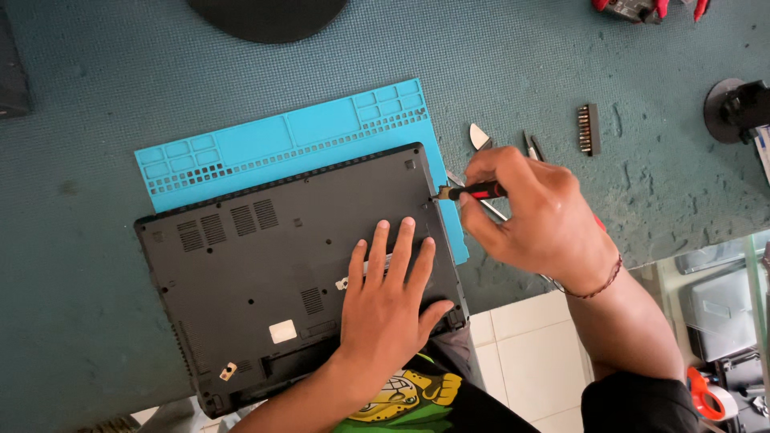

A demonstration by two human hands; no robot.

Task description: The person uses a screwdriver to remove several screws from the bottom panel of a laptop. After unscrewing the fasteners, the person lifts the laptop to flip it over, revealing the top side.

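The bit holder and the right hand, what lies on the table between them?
In the head view, only bare teal table lies between the bit holder and the right hand; tweezers sit off to the side.

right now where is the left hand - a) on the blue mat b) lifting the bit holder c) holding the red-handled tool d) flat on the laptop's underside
d: the left hand lies palm-down, fingers spread, on the upturned laptop, while the right hand grips the red-handled tool at its edge.
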